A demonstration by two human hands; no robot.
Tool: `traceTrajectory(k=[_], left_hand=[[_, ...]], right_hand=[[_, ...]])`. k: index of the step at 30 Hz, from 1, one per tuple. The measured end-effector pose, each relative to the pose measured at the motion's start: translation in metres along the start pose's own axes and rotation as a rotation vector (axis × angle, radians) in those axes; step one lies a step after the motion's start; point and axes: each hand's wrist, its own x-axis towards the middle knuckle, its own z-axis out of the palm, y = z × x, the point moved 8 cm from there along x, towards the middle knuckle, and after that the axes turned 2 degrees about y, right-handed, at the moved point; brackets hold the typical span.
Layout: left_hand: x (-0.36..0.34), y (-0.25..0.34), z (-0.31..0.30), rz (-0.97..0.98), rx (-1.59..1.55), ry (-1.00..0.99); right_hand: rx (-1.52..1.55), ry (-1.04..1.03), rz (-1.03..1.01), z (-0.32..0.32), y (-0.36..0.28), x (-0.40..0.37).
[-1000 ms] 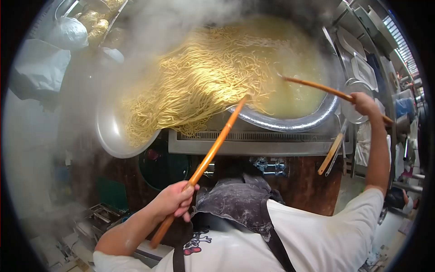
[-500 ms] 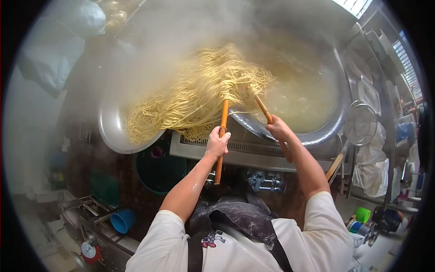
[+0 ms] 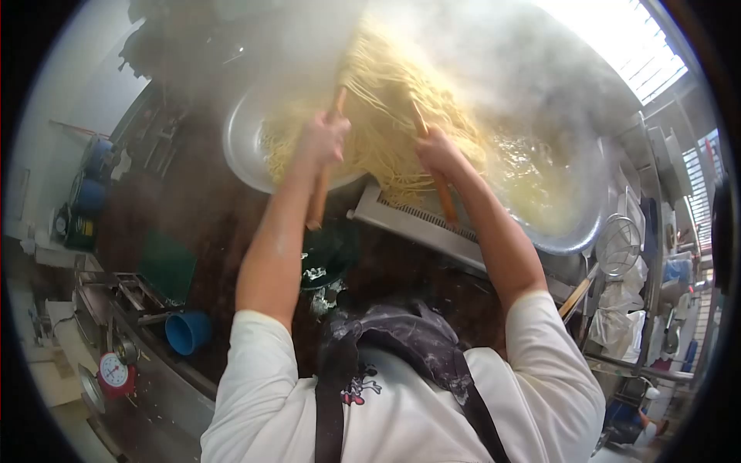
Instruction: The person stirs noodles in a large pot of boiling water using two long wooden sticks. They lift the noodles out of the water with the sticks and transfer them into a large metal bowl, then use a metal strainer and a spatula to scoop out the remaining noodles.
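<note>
My left hand point(image 3: 328, 139) is wrapped round a wooden stick point(image 3: 318, 202), its fingers smeared by motion. Another wooden stick point(image 3: 445, 202) is in the closed grip of my right hand point(image 3: 440, 150). A large mass of yellow noodles point(image 3: 397, 85) hangs raised over the far ends of both sticks, partly veiled in steam. More noodles lie in a metal bowl point(image 3: 241, 154) at the left, and some strands trail over the metal ledge between. To the right, a wide metal pot point(image 3: 567, 241) holds bubbling, cloudy liquid point(image 3: 532, 174).
Thick steam covers the far side. A slotted metal ledge point(image 3: 417, 224) runs in front of the pot. A round wire strainer point(image 3: 619, 245) hangs at the right. At lower left are a blue bucket point(image 3: 187, 332) and a red dial scale point(image 3: 116, 374). A dark green tub point(image 3: 332, 251) stands below the bowl.
Both hands have moved up and away from my body, lifting the noodles on the sticks higher. My left hand has also swung left. The whole view has turned somewhat, and the steam has shifted.
</note>
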Motion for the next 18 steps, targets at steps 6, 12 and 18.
traceTrajectory(k=[6,12,18], left_hand=[[0.026,-0.036,-0.131,-0.202,0.176,0.029],[-0.06,-0.175,-0.191,-0.411,0.744,-0.044],[-0.106,-0.161,-0.241,-0.363,0.764,-0.069]], right_hand=[[-0.206,-0.102,0.002,0.137,-0.073,0.051],[-0.626,-0.143,-0.25,0.164,0.051,0.003],[-0.766,-0.135,-0.016,0.053,0.109,-0.053]])
